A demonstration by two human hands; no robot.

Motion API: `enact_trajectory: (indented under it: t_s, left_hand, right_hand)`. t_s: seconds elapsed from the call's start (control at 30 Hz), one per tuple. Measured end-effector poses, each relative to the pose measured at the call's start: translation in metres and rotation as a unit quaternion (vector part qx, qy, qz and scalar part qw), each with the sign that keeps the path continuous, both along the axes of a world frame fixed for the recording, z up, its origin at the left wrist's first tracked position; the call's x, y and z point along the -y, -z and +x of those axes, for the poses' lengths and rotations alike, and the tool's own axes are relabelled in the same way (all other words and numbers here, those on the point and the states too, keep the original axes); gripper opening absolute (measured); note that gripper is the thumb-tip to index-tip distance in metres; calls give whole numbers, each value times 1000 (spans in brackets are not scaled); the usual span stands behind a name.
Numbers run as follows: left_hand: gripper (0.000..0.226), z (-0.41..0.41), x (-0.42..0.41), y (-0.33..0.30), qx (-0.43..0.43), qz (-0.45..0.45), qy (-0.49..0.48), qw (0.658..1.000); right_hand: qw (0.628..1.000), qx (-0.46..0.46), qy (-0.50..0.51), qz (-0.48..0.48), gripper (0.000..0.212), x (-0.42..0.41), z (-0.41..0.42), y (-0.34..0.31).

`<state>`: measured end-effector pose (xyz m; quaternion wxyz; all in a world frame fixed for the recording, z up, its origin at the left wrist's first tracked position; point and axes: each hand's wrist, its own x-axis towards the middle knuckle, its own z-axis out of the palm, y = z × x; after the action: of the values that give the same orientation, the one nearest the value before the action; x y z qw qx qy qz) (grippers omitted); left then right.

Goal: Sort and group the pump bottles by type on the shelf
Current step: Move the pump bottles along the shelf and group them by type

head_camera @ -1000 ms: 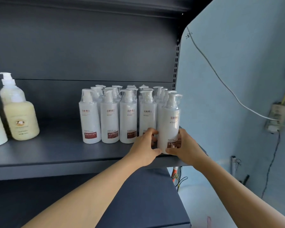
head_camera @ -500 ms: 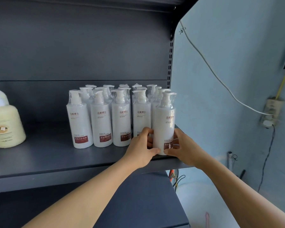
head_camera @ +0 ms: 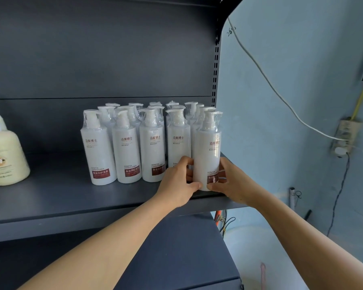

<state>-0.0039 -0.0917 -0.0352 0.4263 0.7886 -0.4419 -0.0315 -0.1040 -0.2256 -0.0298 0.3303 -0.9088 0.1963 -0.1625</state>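
Note:
Several white pump bottles (head_camera: 126,147) with dark red labels stand grouped in rows on the dark grey shelf (head_camera: 57,197), towards its right end. One more white bottle (head_camera: 206,147) of the same kind stands upright at the front right corner of the group. My left hand (head_camera: 179,183) grips its lower left side and my right hand (head_camera: 232,183) grips its lower right side, thumbs nearly meeting below the label. A cream-coloured pump bottle (head_camera: 5,158) of another type stands apart at the far left edge, partly cut off.
The shelf's perforated upright (head_camera: 215,65) rises just behind the held bottle. To the right is a pale blue wall with a white cable (head_camera: 266,80) and a wall socket (head_camera: 345,139). A lower dark shelf (head_camera: 182,254) lies beneath my arms.
Both hands stay on the rightmost white bottle, which has settled slightly back towards the group. The view has shifted right, pushing the cream bottle towards the left edge.

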Motion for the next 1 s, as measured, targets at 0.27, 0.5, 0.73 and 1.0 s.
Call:
enact_trajectory:
  t_s: [0.27,0.5,0.73,1.0]
  left_hand:
    - [52,-1,0,0,-5,7,-19,1000]
    - [51,-3,-1,-2,1,24,-17,1000]
    - [39,0,-16,-16,20,79,-25,996]
    - [33,16,-88,-30,5,102,-102,990]
  right_hand:
    - [1000,-11,-8,-14,52,5,-5,-3]
    - [999,-31,4,-33,49,-1,-8,-7]
    - [974,-79,57,-207,49,-36,-37,-28]
    - [973,-19,-36,-229,42,-97,-21,-39]
